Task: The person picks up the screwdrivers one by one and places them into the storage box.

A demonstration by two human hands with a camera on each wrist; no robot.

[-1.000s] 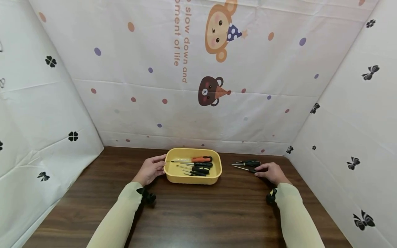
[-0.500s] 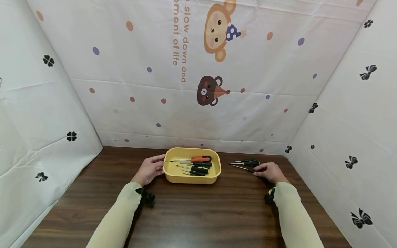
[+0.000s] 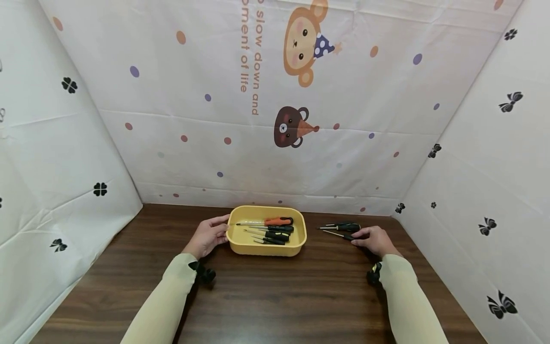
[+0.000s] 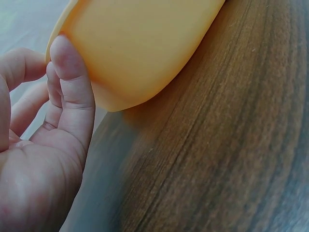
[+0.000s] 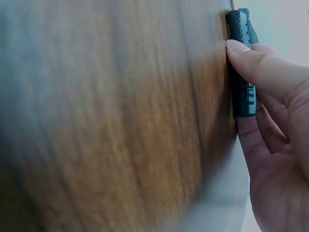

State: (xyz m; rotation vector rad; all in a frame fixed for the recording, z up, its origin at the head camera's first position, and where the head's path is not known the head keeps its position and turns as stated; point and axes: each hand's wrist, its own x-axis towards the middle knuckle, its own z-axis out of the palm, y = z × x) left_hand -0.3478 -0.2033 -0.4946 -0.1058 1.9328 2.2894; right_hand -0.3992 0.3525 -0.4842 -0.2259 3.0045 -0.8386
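My left hand (image 3: 208,235) holds the left end of a yellow plastic basket (image 3: 262,250), with fingertips against its wall and rim. Inside the basket lie an orange-handled screwdriver (image 3: 279,221) and several dark-handled screwdrivers (image 3: 277,236). To the right of it, my right hand (image 3: 375,240) pinches the black handle of a small screwdriver (image 3: 345,236) that lies at table level, its shaft pointing left. The right wrist view shows my thumb on the ribbed handle (image 5: 245,92). Just behind are further dark-handled screwdrivers (image 3: 347,227), close together and partly overlapping.
The brown wood-grain table (image 3: 275,296) meets a printed white cloth wall (image 3: 240,157) close behind the basket. More white cloth stands at the left (image 3: 56,157) and right (image 3: 472,167). A dark device sits on each wrist.
The view shifts slightly with the head. Both hands, the basket and the screwdrivers stay in place, the right fingers still at the small screwdriver's handle.
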